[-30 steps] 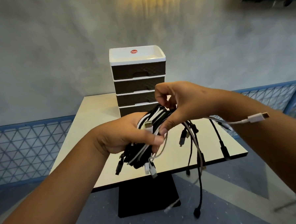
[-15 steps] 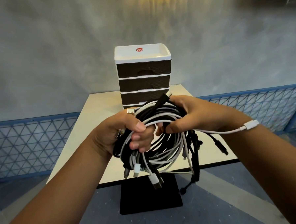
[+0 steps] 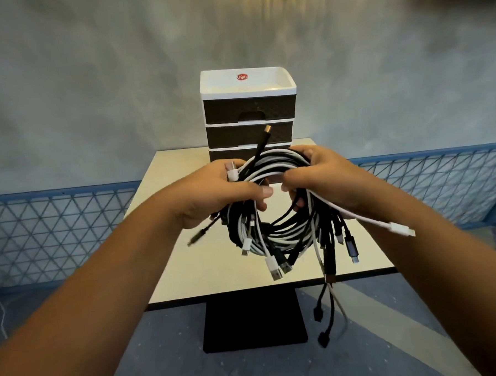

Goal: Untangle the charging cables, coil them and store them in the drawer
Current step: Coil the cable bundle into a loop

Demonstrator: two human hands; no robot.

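My left hand grips the left side of the cables, fingers curled round the bundle w/ thumb across the front. My right hand grips the right side, fingers wrapped over the top, thumb tip nearly meeting the left thumb. Cables = black & white mix, looped in a rough ring, held up in the air above the worktop, not touching it. Plugs hang off the bottom of the ring; a few black leads drop lower, past the worktop's front edge. One black plug sticks up from the top of the bundle, in front of the drawers. One white lead runs over my right wrist, its plug pointing right. Drawers stand at the back of the worktop, behind the bundle: white top tray, dark fronts, all shut as far as I can see; lowest ones hidden by cables & hands. Blue mesh fence both sides, grey wall behind.
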